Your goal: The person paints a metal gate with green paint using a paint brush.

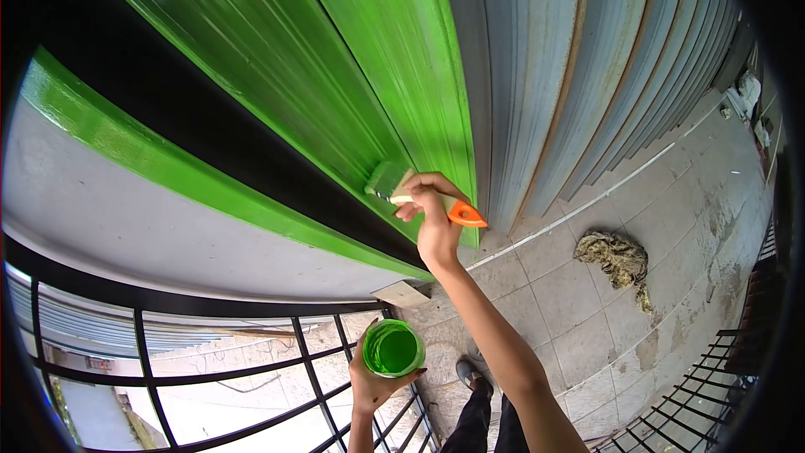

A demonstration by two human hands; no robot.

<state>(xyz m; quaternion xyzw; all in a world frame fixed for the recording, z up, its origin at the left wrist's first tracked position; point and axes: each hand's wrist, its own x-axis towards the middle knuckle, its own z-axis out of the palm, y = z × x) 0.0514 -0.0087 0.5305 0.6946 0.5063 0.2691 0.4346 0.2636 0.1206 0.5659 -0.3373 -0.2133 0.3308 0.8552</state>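
Observation:
My right hand (434,216) grips a paintbrush (466,214) by its cream handle, whose end is orange. The green-coated bristles press against a ribbed metal panel (381,67), which is covered in glossy bright green paint with streaks along its length. Lower down, my left hand (373,386) is wrapped around an open paint can (392,347). Green paint fills part of the can and smears its inner wall and rim. Only the fingertips and back of the left hand show around the can.
Bare grey metal slats (537,92) continue to the right of the green panel. On the tiled floor (545,319) lies a crumpled, dirty cloth (615,262). Black metal bars (222,376) run along the lower left, beside a grey wall (168,218). My foot (470,372) stands below.

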